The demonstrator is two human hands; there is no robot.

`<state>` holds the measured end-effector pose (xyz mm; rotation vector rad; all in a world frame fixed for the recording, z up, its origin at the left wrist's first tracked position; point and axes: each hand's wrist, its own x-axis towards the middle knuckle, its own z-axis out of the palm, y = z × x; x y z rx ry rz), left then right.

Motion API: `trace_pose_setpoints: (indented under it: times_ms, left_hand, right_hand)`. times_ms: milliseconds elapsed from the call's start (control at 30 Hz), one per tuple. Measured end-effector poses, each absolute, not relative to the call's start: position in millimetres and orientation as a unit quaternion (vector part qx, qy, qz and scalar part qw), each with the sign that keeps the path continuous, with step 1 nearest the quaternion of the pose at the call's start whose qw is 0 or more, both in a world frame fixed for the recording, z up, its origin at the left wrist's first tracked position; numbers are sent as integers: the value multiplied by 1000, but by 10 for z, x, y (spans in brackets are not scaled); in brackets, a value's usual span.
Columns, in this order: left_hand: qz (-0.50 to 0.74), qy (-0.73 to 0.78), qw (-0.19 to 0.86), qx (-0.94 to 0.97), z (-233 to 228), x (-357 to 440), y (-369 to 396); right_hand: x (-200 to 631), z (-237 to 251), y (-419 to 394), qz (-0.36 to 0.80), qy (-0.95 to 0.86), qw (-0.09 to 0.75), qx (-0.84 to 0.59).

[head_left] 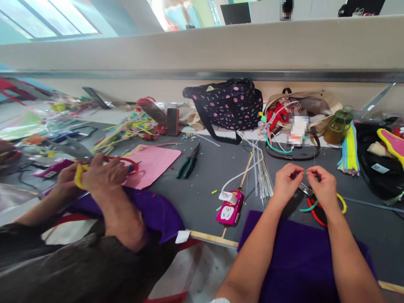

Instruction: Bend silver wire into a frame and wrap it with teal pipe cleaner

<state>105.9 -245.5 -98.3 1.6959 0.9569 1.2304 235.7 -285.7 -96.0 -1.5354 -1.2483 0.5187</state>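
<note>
Close together over the dark table, my left hand (288, 181) and my right hand (322, 185) are both closed in a pinch. Between their fingertips is a tiny green piece (305, 172), too small to name for certain; thin wire shows just above the fingers. Under my right hand lie scissors (319, 215) with red and yellow handles, partly hidden. A short green strip (309, 206) rests by the scissors' blades. To the left of my left hand is a bundle of thin metal wires (264, 179). Purple cloth (293, 256) spreads beneath my forearms.
A magenta power socket (229, 210) with a white plug stands near the table edge. Green-handled pliers (188, 163) lie further left. Behind are a patterned bag (233, 105), a bottle (339, 126) and pastel pipe cleaners (349, 151). At left, a co-worker's hands (102, 174) hold large scissors.
</note>
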Motion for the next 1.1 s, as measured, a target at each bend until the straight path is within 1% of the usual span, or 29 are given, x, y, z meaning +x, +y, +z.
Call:
trace_pose_setpoints:
  times_ms: [133, 333, 433, 600, 800, 1033, 1100]
  left_hand:
    - [492, 377, 411, 669, -983, 1067, -2460]
    - [491, 386, 446, 641, -1008, 1087, -2449]
    - [489, 396, 438, 643, -1011, 1097, -2454]
    - [498, 396, 385, 668, -995, 1103, -2479]
    - [503, 395, 307, 704, -1014, 1104, -2508]
    - [510, 385, 211, 739, -1049, 1110, -2515]
    - [504, 384, 187, 750, -1056, 1111, -2514]
  right_hand:
    - [2350, -951, -2865, 213, -516, 525, -642]
    - [2337, -956, -2863, 208, -508, 521, -653]
    - [2338, -961, -2857, 213, -502, 518, -659]
    - [2350, -949, -2854, 229, -499, 528, -648]
    - [2354, -984, -2833, 280, -461, 562, -627]
    - [2258, -994, -2807, 408, -325, 630, -575]
    - [2234, -992, -2802, 420, -304, 640, -567]
